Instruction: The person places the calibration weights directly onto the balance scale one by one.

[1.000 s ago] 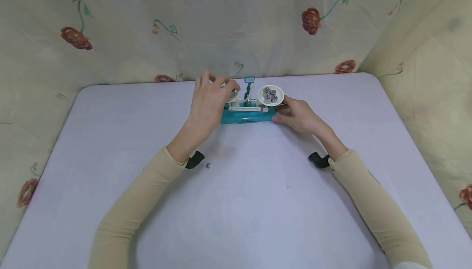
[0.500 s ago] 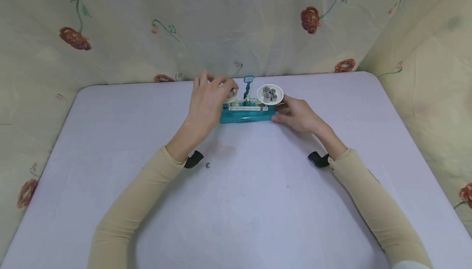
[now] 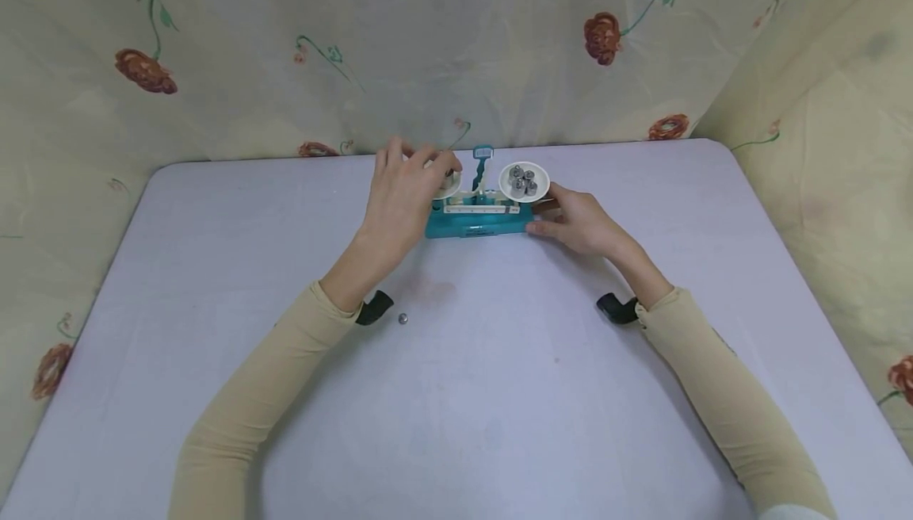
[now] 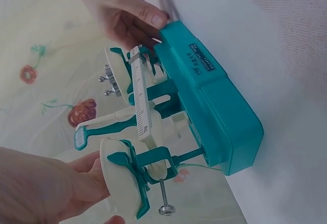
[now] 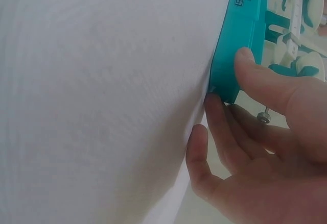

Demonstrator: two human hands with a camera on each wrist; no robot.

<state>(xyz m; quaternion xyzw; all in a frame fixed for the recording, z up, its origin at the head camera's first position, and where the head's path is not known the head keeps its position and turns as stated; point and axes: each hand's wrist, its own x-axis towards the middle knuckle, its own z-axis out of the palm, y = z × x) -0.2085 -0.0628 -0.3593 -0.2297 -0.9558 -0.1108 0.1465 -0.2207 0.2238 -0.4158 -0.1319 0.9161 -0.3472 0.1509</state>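
A teal-and-white balance scale (image 3: 479, 225) stands near the table's back edge. In the head view, its right white pan (image 3: 542, 188) holds several silver knobbed weights (image 3: 519, 185). My left hand (image 3: 403, 191) reaches over the left pan (image 4: 118, 175), fingers bent down at it; the pan hides the fingertips in the left wrist view. Something small and silvery shows by them, but whether they pinch it is unclear. My right hand (image 3: 579, 223) grips the right end of the base (image 5: 225, 63), thumb (image 5: 246, 55) on the front and fingers behind and below.
One small silver piece (image 3: 403, 319) lies on the white tabletop (image 3: 485, 409), beside the left wrist. Black curved fittings (image 3: 375, 308) stick out from both cuffs. A flowered curtain (image 3: 499, 52) hangs directly behind the table's back edge and along the right side.
Both hands and the scale stay almost where they were. The left fingertips shift very slightly at the left pan.
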